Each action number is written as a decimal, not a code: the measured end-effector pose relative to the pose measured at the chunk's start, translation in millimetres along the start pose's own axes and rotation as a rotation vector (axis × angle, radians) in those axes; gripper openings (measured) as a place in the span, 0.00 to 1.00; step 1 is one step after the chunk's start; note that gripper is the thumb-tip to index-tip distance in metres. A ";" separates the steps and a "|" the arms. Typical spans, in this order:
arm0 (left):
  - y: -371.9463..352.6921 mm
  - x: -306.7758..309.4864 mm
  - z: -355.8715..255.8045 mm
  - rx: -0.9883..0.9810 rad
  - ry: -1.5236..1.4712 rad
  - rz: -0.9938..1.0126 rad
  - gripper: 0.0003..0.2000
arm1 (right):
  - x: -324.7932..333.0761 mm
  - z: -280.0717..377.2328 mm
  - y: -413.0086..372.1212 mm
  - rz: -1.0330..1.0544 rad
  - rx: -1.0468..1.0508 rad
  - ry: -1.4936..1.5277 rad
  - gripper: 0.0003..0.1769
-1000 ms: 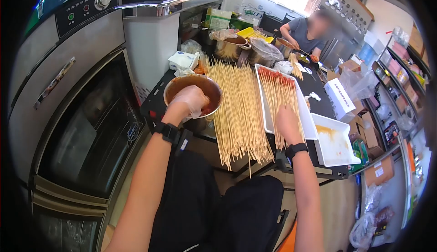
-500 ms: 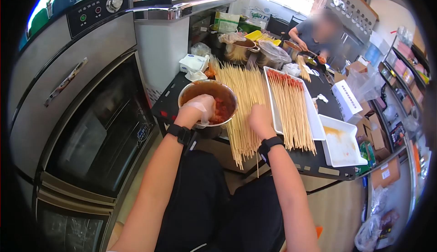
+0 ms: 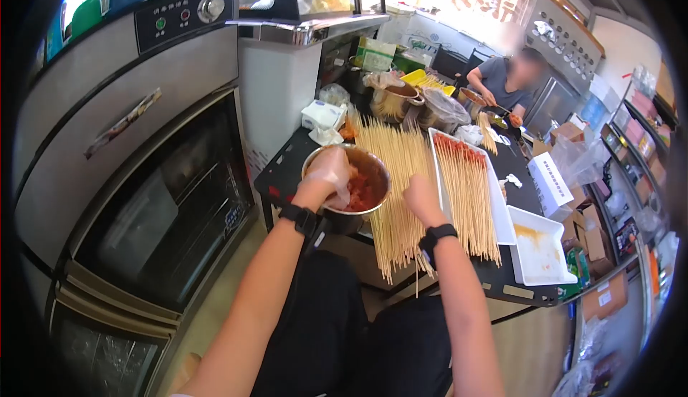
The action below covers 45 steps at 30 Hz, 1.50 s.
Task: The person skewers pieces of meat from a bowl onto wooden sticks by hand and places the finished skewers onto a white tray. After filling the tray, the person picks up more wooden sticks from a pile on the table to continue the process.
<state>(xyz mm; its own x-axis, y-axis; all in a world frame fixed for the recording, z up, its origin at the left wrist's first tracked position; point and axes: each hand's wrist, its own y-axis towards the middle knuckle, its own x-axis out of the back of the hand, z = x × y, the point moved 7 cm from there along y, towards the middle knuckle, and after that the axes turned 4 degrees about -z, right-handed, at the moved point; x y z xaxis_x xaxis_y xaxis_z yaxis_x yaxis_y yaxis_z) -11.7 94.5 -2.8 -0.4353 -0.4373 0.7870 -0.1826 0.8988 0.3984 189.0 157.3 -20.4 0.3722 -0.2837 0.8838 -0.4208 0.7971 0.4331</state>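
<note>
At my far left stands a grey metal cabinet with a dark glass door (image 3: 168, 203), beside the black table (image 3: 281, 171). Near the table's left end, a white cardboard tissue box (image 3: 324, 115) sits behind a round, shiny steel pot of red meat pieces (image 3: 374, 190), which is by the near edge. Next comes a broad pile of thin, pale wooden skewers (image 3: 387, 182), lying between my hands and jutting past the near edge. To its right, a long white rectangular tray (image 3: 504, 214) carries a row of meat-tipped wooden skewers (image 3: 469, 200); its raised left wall stands close to my right hand. A shallow white tray with yellowish stains (image 3: 537, 251) is at the table's near right corner, and a person in a grey top (image 3: 509, 85) works past the far end.

My left hand (image 3: 328, 173), in a clear plastic glove, reaches down over the pot's left rim, knuckles up; its fingertips are hidden, so I can't tell its grip or opening. My right hand (image 3: 423, 198), bare, is over the pile's right side, fingers curled; I can't tell whether it has a skewer.
</note>
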 end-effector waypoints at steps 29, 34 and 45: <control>-20.5 -21.2 -19.9 0.216 -1.249 0.716 0.15 | 128.6 67.0 -148.8 -0.261 -0.342 1.534 0.26; -25.3 -10.2 -20.5 0.258 -1.046 0.654 0.13 | 117.4 70.8 -132.7 -0.163 -0.243 1.847 0.23; -5.9 12.9 -8.4 -0.049 -0.764 0.329 0.10 | 92.1 82.8 -121.6 -0.023 -0.153 2.093 0.19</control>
<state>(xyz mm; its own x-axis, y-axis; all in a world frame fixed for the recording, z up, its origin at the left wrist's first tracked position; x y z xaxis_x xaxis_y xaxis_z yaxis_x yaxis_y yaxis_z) -8.8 83.3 9.0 -0.9415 0.0044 0.3371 0.0896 0.9672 0.2377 205.9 -9.8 23.0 0.5772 0.5045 -0.6421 -0.3891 0.8612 0.3269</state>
